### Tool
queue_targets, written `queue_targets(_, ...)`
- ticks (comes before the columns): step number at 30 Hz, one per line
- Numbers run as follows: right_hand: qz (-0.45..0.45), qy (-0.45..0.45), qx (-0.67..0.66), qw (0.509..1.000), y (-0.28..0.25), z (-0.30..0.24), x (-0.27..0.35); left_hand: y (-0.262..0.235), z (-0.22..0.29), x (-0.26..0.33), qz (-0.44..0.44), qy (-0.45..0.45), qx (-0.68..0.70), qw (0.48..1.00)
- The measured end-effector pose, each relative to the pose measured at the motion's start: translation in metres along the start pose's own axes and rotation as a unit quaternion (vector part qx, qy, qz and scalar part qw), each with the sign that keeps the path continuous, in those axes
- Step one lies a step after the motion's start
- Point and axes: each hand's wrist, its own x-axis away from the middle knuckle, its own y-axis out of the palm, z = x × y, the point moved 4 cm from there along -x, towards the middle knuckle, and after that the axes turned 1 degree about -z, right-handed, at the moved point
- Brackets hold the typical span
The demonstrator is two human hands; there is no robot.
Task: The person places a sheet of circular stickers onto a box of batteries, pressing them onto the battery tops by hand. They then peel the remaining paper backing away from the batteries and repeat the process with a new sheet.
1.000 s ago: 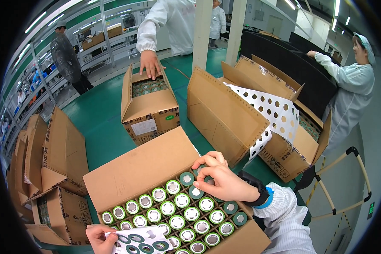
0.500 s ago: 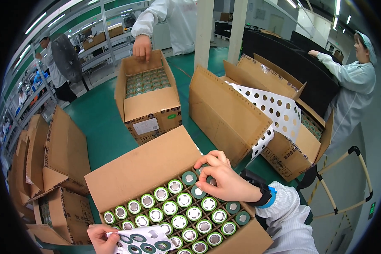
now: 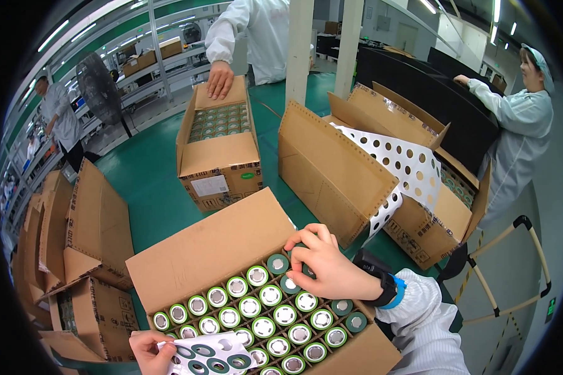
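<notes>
An open cardboard box (image 3: 206, 240) sits close in front of me. Rows of cylindrical battery cells (image 3: 263, 327) stand upright in its divider, with bright green rims and silver tops. Some cells at the right end have dark green rings on top, such as one cell (image 3: 277, 264). My left hand (image 3: 149, 353) pinches a white sheet of dark green ring stickers (image 3: 209, 355) over the near left cells. My right hand (image 3: 325, 265) is bent over the far right cells, thumb and fingers curled down at a cell top. Whatever its fingertips hold is hidden.
Across the green table (image 3: 147, 147), a co-worker's hand (image 3: 219, 80) touches a flap of another cell box (image 3: 222, 162). A third box (image 3: 331, 181) at right has a punched white sheet (image 3: 413, 169) draped over it. Stacked boxes (image 3: 100, 219) stand at left.
The co-worker's hand has spread onto the far box's flap, and that box has shifted slightly. A person at far left has turned. My hands have hardly moved.
</notes>
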Motion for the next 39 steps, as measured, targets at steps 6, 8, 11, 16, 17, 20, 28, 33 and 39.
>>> queue_targets(6, 0.095, 0.026, 0.022, 0.995, -0.009, -0.008, 0.0, -0.012, -0.031, 0.013, 0.121, -0.015, -0.023, 0.992)
queue_targets(8, 0.09, -0.004, -0.013, 0.996, -0.012, -0.008, 0.002, -0.015, -0.036, 0.01, 0.084, -0.006, -0.033, 0.996)
queue_targets(11, 0.093, -0.105, -0.028, 0.99, -0.008, -0.017, 0.009, -0.015, -0.037, 0.01, 0.051, -0.016, -0.003, 0.999)
queue_targets(16, 0.045, -0.221, 0.044, 0.973, -0.004, -0.028, 0.015, -0.01, -0.03, 0.004, 0.027, -0.02, 0.032, 0.999)
queue_targets(17, 0.038, -0.223, 0.034, 0.973, -0.003, -0.032, 0.014, -0.011, -0.03, 0.006, 0.029, -0.019, 0.032, 0.999)
queue_targets(20, 0.021, -0.222, 0.054, 0.973, -0.003, -0.037, 0.015, -0.008, -0.031, 0.006, 0.036, -0.013, 0.058, 0.998)
queue_targets(28, 0.019, -0.229, 0.104, 0.968, -0.004, -0.04, 0.011, -0.007, -0.027, 0.002, 0.008, -0.041, 0.086, 0.995)
queue_targets(33, 0.076, -0.268, 0.089, 0.956, -0.01, -0.041, 0.017, -0.006, -0.029, 0.002, 0.031, 0.017, 0.094, 0.995)
queue_targets(39, 0.101, -0.257, 0.079, 0.958, -0.012, -0.043, 0.02, -0.003, -0.018, 0.001, 0.009, 0.017, 0.092, 0.996)
